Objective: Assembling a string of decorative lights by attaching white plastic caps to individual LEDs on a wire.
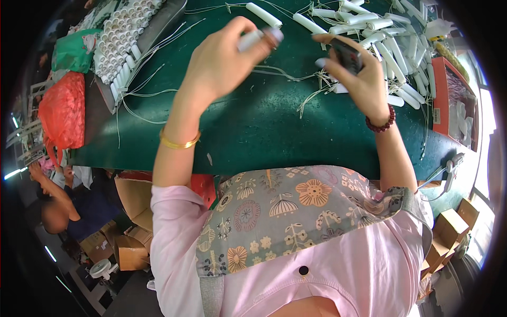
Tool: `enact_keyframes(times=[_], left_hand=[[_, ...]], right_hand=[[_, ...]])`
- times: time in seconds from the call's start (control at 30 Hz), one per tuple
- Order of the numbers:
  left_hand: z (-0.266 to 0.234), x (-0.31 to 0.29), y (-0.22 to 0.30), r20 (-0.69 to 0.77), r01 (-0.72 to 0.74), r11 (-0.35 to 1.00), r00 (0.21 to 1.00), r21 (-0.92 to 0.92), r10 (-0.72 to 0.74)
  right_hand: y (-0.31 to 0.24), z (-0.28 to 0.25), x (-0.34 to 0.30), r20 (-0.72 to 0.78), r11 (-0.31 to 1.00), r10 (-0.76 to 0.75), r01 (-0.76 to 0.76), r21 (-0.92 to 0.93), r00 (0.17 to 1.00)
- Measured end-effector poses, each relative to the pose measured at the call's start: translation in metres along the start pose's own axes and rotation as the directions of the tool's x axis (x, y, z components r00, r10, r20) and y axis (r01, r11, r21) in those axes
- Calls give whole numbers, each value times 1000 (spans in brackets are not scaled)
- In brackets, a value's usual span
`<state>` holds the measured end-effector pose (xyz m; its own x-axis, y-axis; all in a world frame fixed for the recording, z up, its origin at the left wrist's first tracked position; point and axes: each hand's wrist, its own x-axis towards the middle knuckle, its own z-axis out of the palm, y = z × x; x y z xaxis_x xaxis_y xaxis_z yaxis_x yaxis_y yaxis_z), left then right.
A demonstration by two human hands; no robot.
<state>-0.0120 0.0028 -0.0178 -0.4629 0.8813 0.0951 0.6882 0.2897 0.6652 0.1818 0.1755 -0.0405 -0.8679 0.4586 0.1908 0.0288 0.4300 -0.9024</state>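
My left hand [219, 63], a gold bangle at its wrist, is closed around a short white tube [250, 40] above the green tabletop [248, 132]. Its fingertips are smeared by motion. In my right hand [367, 79], below which sits a dark red bead bracelet, is a small black handheld device [347, 56]. Thumb and fingers grip it from both sides, and its exact kind is unclear. A loose white tube [264, 16] lies just beyond my left hand. Thin white wires [280, 71] stretch across the table between the hands.
White tubes with wires [396, 58] are heaped at the right, beside a red box [441, 98]. On the left, a tray [171, 18] bears rows of white tubes [124, 37]. A red bag [63, 111] and green bag [74, 53] stand by it. Another person [63, 203] is at lower left.
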Motion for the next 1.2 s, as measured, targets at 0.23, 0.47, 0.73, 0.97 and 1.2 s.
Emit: enact_keyframes(times=[0.23,0.47,0.73,0.97,1.2], left_hand=[[-20,-31,76,321,-396,619,918,678,234],[-22,-19,67,397,-494,791,849,361,348],[-55,-6,59,588,-205,923,809,326,-28],[-52,-1,32,450,-17,997,893,72,-17],[-58,11,34,467,-134,977,883,167,41]], right_hand=[[3,6,-10,240,999,-38,32,30,970],[9,10,-7,245,995,-67,82,-51,967],[3,4,-8,184,1000,5,-4,-2,983],[-1,6,-7,166,998,43,-33,-61,985],[7,2,0,95,997,52,-47,-55,994]])
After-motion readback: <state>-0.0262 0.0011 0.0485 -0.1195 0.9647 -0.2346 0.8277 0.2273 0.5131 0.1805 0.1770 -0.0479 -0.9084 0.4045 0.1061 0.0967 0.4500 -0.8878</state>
